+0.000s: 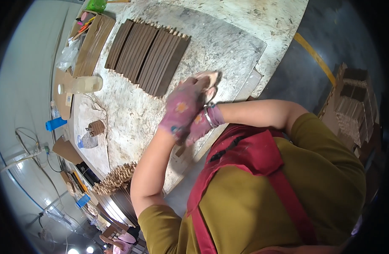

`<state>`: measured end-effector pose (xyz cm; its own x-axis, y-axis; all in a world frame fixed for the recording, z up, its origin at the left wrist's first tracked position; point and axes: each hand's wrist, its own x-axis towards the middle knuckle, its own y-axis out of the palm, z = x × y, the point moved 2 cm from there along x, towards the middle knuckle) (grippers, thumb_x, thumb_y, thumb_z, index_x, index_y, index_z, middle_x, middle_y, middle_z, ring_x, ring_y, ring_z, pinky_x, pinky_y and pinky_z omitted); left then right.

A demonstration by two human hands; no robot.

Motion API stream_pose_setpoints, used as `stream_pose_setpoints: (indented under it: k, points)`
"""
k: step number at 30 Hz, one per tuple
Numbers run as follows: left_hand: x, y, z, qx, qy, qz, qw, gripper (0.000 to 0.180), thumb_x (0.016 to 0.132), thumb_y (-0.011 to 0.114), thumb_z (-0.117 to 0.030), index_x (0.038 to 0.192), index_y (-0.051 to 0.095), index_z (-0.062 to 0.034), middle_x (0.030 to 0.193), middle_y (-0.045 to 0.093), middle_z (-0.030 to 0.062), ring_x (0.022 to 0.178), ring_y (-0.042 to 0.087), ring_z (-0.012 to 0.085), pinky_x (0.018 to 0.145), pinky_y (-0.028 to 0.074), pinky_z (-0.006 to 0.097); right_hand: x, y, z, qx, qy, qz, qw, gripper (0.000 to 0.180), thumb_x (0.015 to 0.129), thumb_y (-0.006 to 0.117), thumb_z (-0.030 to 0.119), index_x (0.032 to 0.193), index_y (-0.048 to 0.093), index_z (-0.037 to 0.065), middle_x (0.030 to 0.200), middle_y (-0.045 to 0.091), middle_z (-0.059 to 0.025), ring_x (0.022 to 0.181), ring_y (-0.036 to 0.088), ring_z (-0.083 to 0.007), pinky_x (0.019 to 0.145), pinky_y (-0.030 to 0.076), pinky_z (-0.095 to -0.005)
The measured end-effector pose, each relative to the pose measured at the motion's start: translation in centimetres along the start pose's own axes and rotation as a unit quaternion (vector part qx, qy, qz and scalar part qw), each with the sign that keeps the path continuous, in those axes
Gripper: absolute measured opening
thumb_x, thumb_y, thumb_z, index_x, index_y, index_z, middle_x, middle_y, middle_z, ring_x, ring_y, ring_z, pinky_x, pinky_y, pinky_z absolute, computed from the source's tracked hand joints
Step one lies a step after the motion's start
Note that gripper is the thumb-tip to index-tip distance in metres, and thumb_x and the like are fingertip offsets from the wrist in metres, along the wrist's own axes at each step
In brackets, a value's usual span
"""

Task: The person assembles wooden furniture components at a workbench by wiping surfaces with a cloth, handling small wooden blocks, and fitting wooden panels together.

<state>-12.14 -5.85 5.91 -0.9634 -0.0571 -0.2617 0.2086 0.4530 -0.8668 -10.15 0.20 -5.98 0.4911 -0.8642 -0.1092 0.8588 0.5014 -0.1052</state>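
Brown slats (pixel 140 55) on stained worktable (pixel 137 116); grey floor (pixel 287 70) with yellow line (pixel 314 57)

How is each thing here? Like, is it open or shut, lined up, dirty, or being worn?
Left hand: gloved, overlapping the right hand in this view; grip unclear.
Right hand: gloved, partly hidden; grip unclear.
Brown strips: lined up side by side.
Pale bottle: capped.
Cardboard box: open on top.
Table: scuffed and stained.
Red apron: worn.
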Motion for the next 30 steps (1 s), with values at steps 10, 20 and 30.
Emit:
stream_pose_setpoints:
  k: [10, 20, 30]
  points:
    - [3.0, -1.6, 2.8, -0.021, 0.059, 0.019, 0.998, 0.051, 0.087, 0.068, -0.019, 0.135, 0.053, -0.0092, 0.12, 0.059, 0.0163, 0.096, 0.067, 0.0314, 0.083, 0.055, 0.041, 0.6, -0.2, 1.1, 0.036, -0.136, -0.089, 0.986, 0.031, 0.087, 0.065, 0.026, 0.106, 0.067, 0.001, 0.098, 0.069, -0.0171, 0.09, 0.065, -0.0316, 0.085, 0.05, -0.0401]
    - [4.7, 0.8, 2.1, -0.027, -0.05, -0.013, 0.998, 0.06, 0.083, 0.074, -0.033, 0.133, 0.05, -0.008, 0.123, 0.057, 0.0206, 0.11, 0.061, 0.0394, 0.088, 0.052, 0.044, 0.5, -0.2, 1.0, 0.054, -0.227, -0.104, 0.967, 0.023, 0.093, 0.057, 0.019, 0.109, 0.066, 0.004, 0.09, 0.068, -0.0068, 0.079, 0.062, -0.0141, 0.069, 0.05, -0.031]
    - [4.3, 1.5, 1.5, 0.031, -0.101, -0.035, 0.994, 0.057, 0.086, 0.074, -0.038, 0.129, 0.053, -0.0074, 0.115, 0.062, 0.0192, 0.104, 0.064, 0.0357, 0.083, 0.054, 0.042, 5.1, 2.5, -5.8, -0.076, -0.218, -0.103, 0.968, 0.027, 0.095, 0.055, 0.025, 0.11, 0.066, 0.005, 0.094, 0.069, -0.0114, 0.079, 0.065, -0.024, 0.07, 0.05, -0.0365]
